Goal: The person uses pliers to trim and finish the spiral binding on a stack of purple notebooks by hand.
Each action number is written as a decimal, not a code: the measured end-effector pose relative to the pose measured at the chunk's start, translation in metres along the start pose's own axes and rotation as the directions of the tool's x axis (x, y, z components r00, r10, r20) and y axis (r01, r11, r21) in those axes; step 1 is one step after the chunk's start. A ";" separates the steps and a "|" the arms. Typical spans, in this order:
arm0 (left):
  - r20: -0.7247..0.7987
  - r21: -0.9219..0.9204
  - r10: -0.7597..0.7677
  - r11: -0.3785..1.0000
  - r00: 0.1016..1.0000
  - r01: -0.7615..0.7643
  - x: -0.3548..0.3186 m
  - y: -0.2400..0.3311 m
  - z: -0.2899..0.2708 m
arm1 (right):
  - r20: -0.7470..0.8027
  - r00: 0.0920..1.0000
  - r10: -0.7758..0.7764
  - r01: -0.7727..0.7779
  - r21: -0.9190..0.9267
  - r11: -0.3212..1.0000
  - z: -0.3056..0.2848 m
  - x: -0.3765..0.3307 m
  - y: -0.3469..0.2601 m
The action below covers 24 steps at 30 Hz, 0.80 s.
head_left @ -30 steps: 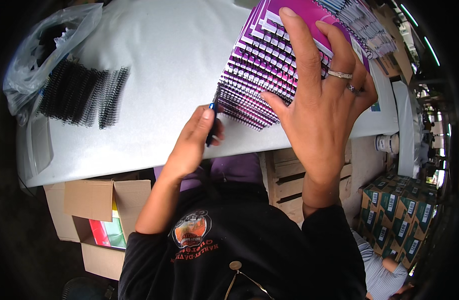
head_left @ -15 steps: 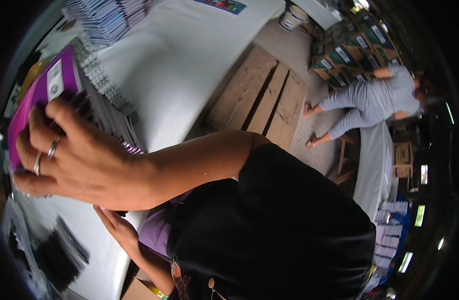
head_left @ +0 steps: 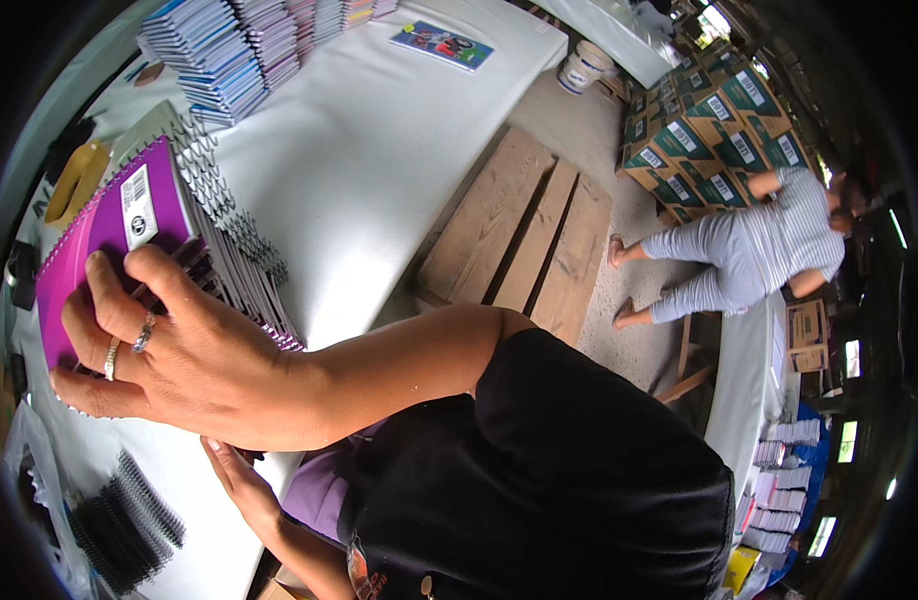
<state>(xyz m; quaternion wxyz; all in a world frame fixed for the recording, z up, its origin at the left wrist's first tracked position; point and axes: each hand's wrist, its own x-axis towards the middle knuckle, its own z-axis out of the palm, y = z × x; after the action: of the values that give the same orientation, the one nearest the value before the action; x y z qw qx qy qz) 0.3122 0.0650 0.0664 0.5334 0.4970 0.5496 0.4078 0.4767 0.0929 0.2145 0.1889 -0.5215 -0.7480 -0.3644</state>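
My right hand (head_left: pixel 214 370) reaches across to the left, its fingers curled over a stack of purple spiral notebooks (head_left: pixel 109 225). The top cover has a white label with a barcode. Metal coils and page edges show down the stack's near side, and my palm hides part of the covers. Rings sit on two of my fingers. Lower down, by the table's edge, my left hand (head_left: pixel 244 490) has its visible fingers stretched out. My right wrist partly covers it, and a small dark thing beside it is too hidden to name.
Tall stacks of notebooks (head_left: pixel 204 60) stand at the back of the white table (head_left: pixel 349 190), near a flat blue booklet (head_left: pixel 442 46). Black wire coils (head_left: pixel 129 525) lie near left. Beyond are a wooden pallet (head_left: pixel 524 220), a bucket (head_left: pixel 585 66), stacked cartons (head_left: pixel 714 130) and a bending person (head_left: pixel 744 235).
My view has shifted, so the table, notebooks and my hands appear lower in the picture. My right hand keeps its place on the notebooks. The other person's nearer arm shows more.
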 end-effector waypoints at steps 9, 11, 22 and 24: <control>0.207 -0.486 -0.134 0.846 0.969 0.221 -0.001 -0.006 -0.018 | -0.128 0.980 0.149 -0.004 0.745 0.667 0.005 -0.013 0.005; 0.377 -0.663 -0.107 0.662 0.920 0.349 -0.003 -0.011 -0.020 | 0.063 0.982 0.180 -0.132 0.904 0.407 0.001 -0.038 0.027; 0.529 -0.775 0.112 0.468 0.841 0.425 0.004 -0.015 -0.013 | 0.318 0.837 0.446 -0.433 0.882 0.184 0.110 -0.120 -0.015; 0.533 -0.774 0.115 0.467 0.838 0.428 0.006 -0.014 -0.011 | 0.322 0.841 0.435 -0.422 0.893 0.155 0.113 -0.120 -0.021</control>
<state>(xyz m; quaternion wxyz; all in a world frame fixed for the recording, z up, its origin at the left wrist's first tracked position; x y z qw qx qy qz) 0.3001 0.0690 0.0524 0.8724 0.1901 0.1453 0.4262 0.5145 0.0957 0.0527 0.5556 -0.4947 -0.6339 0.2116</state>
